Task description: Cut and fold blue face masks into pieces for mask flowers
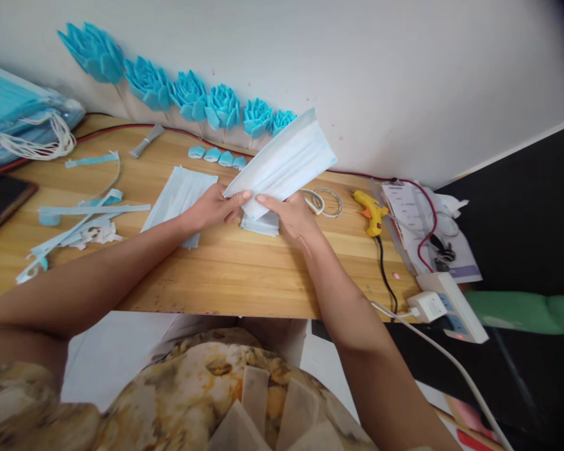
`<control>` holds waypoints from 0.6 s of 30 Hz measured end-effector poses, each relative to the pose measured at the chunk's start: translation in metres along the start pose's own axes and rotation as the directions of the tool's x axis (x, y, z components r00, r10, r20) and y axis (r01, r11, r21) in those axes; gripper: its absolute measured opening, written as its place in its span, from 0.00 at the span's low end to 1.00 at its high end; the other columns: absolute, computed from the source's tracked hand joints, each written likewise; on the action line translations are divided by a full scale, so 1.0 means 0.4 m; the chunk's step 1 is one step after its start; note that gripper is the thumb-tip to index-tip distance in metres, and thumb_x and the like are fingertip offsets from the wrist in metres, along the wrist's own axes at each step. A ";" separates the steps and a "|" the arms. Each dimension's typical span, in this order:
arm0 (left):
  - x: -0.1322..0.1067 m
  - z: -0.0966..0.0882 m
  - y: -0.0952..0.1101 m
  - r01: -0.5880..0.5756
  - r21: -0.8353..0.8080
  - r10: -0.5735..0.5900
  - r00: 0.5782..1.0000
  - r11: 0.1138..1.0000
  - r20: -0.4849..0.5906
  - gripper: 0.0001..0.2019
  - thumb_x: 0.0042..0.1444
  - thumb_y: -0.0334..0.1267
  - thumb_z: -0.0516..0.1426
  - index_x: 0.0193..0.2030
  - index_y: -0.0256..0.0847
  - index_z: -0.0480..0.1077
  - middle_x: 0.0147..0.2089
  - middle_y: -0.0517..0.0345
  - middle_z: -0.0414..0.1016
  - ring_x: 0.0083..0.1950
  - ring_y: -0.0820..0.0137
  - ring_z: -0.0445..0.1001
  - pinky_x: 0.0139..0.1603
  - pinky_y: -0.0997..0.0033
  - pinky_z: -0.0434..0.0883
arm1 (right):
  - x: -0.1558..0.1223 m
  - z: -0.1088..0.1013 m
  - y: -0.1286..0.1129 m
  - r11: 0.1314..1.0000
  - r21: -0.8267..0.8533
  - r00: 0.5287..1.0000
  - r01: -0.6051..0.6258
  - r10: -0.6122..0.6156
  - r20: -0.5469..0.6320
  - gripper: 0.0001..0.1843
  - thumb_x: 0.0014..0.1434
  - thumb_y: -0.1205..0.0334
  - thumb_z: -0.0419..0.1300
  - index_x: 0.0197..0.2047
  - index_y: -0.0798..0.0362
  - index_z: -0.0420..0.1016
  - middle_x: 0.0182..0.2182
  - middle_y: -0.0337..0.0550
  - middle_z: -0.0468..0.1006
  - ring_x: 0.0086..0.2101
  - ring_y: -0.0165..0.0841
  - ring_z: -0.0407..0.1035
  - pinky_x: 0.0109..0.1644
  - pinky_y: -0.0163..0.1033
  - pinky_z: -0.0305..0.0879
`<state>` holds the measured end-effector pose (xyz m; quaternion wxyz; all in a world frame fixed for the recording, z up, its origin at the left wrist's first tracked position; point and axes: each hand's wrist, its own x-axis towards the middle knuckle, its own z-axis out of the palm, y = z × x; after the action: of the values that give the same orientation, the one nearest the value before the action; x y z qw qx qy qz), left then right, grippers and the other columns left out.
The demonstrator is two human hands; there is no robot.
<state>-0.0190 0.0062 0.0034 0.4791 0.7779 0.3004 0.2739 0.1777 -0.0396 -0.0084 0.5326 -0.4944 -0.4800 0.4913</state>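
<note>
Both hands pinch the lower edge of a pale blue face mask (286,160), held tilted above the wooden table. My left hand (216,205) grips its lower left corner, thumb on top. Close beside it, my right hand (294,213) has its thumb pressed on the same edge, fingers behind. No ear loops show on this mask. Under the left wrist lies a flat stack of masks (178,194). A smaller folded blue piece (261,224) rests below the hands, partly covered by them.
Several blue paper-like flowers (145,81) on sticks lean against the wall. Small folded blue petals (211,155) lie before them. Cut strips (94,213) are on the left, near a phone-like dark object (2,203). Right are a yellow glue gun (371,212) and a power strip (455,307).
</note>
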 end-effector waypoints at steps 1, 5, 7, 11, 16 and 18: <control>0.000 0.000 0.000 -0.001 -0.003 0.001 1.000 1.000 0.007 0.37 0.65 0.67 0.51 0.13 0.41 0.59 0.13 0.58 0.60 0.19 0.76 0.58 0.25 0.71 0.60 | -0.003 0.005 0.000 1.000 -0.008 1.000 0.008 -0.008 0.004 0.33 0.43 0.47 0.76 0.51 0.51 0.79 0.47 0.46 0.85 0.52 0.46 0.77 0.61 0.55 0.74; 0.000 0.001 0.001 0.045 0.000 -0.045 0.999 0.999 0.005 0.36 0.63 0.67 0.55 0.13 0.41 0.59 0.14 0.60 0.59 0.19 0.76 0.57 0.23 0.71 0.57 | -0.009 0.019 0.005 1.000 -0.020 1.000 0.018 -0.018 -0.004 0.30 0.45 0.49 0.75 0.49 0.52 0.79 0.45 0.45 0.86 0.50 0.45 0.78 0.60 0.54 0.75; -0.001 0.002 -0.001 0.076 0.002 -0.076 0.997 0.997 -0.002 0.35 0.61 0.65 0.58 0.14 0.41 0.59 0.14 0.60 0.60 0.19 0.76 0.57 0.22 0.71 0.56 | -0.007 0.019 0.006 1.000 -0.008 0.999 -0.005 0.005 -0.035 0.25 0.46 0.48 0.75 0.43 0.52 0.80 0.42 0.45 0.86 0.47 0.44 0.79 0.56 0.52 0.76; -0.001 0.002 -0.006 0.078 0.007 -0.078 0.997 0.997 0.015 0.32 0.59 0.62 0.62 0.15 0.42 0.60 0.14 0.59 0.61 0.19 0.75 0.59 0.22 0.71 0.58 | 0.009 0.001 0.002 0.998 0.055 0.991 0.003 0.005 -0.134 0.22 0.45 0.45 0.75 0.36 0.52 0.81 0.37 0.43 0.85 0.42 0.42 0.79 0.51 0.50 0.77; -0.003 0.002 -0.001 0.115 -0.004 -0.115 0.993 0.993 0.006 0.32 0.60 0.61 0.62 0.15 0.42 0.59 0.13 0.60 0.59 0.19 0.74 0.58 0.21 0.71 0.58 | 0.036 -0.037 -0.015 0.988 0.118 0.963 0.095 -0.061 -0.262 0.24 0.41 0.42 0.77 0.35 0.49 0.80 0.38 0.42 0.85 0.47 0.42 0.79 0.53 0.48 0.77; -0.003 0.002 0.005 0.120 -0.017 -0.120 0.993 0.993 0.012 0.33 0.60 0.61 0.62 0.14 0.42 0.58 0.13 0.60 0.58 0.19 0.75 0.58 0.22 0.71 0.59 | 0.041 -0.047 -0.020 0.985 0.138 0.963 0.099 -0.060 -0.263 0.25 0.40 0.42 0.77 0.35 0.49 0.79 0.38 0.42 0.85 0.48 0.42 0.79 0.54 0.48 0.77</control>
<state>-0.0188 0.0042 0.0046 0.5032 0.7557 0.3417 0.2427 0.1978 -0.0246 -0.0008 0.6457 -0.4928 -0.3879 0.4356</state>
